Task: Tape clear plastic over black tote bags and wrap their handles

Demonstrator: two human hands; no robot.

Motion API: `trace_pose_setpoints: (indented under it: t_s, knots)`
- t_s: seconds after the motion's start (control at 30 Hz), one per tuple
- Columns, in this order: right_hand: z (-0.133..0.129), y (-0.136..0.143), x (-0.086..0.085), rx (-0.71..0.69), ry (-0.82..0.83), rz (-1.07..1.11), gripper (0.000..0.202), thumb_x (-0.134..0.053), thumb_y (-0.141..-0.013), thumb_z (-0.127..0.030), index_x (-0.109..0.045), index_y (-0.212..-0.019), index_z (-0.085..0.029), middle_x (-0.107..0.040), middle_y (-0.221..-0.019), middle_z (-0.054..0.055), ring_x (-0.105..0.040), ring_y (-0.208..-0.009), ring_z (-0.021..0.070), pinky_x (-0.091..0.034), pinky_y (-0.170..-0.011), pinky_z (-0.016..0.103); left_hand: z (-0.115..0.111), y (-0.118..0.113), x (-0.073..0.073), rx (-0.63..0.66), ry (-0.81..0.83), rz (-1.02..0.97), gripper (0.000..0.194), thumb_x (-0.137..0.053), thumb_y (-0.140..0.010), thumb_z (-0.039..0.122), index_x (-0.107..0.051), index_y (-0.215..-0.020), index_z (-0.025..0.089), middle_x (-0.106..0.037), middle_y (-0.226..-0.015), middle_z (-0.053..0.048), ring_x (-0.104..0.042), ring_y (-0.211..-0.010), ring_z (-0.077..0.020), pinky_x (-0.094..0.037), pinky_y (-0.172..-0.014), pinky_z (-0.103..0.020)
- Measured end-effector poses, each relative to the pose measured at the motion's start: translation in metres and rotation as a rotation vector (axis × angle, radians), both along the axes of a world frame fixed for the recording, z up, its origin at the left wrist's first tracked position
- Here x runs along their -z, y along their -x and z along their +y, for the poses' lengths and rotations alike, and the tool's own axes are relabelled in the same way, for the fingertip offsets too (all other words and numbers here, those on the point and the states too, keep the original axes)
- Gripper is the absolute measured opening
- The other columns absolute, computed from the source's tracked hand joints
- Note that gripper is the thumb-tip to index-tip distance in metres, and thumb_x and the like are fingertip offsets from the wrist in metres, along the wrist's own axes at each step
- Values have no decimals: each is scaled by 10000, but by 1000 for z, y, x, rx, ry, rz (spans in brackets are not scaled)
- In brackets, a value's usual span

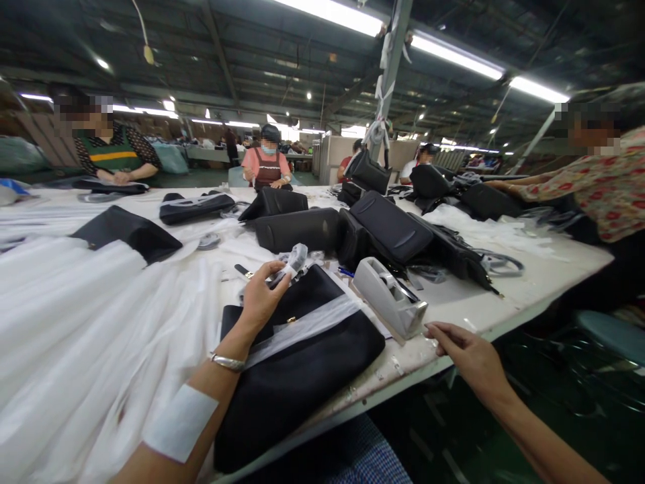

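A black bag point(302, 376) lies on the white table in front of me, with a whitish translucent strip point(307, 329) across it. Above its back part, my left hand point(267, 289) is closed on a plastic-wrapped bundle point(296, 259). A grey tape dispenser point(388, 296) stands right of the bag. Just beyond the dispenser's front end, my right hand point(463, 349) has thumb and forefinger pinched together; a small clear piece seems to be at the fingertips, too small to make out.
White wrapping sheets point(91, 356) cover the left side. Several black bags point(297, 228) are piled behind the dispenser. The table edge point(544, 302) runs along the right, near a stool point(612, 336). People point(267, 161) work around the table.
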State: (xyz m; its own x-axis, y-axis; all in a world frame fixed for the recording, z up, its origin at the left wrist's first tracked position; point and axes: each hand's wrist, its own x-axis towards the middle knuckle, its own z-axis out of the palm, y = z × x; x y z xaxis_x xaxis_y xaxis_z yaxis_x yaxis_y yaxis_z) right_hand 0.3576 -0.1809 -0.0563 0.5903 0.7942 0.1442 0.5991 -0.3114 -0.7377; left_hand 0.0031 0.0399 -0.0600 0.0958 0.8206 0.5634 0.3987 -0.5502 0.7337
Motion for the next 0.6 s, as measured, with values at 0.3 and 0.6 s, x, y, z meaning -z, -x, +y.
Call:
trace_pose_setpoints:
  t_s: [0.3,0.6]
  knots:
    - [73,105,-36,-430,-272,154,331,-640,-809,-514,-750,-928,-226,-732,-753,37,-622,-589,177,-518,-652,294,-7,-4,2,-39,-53,44,364,-669,-836,326,-587,-1183,256,-702,-1077,-49,-656,-1032,-229,-495,-923,-390]
    - [163,184,-32,-657,-292,412,330,-673,-780,-513,-746,-846,-198,-733,-755,44,-596,-514,141,-469,-512,254,-9,-5,2,-52,-120,105,419,-692,-832,306,-574,-1232,268,-690,-1054,-58,-641,-1012,-240,-496,-917,-408]
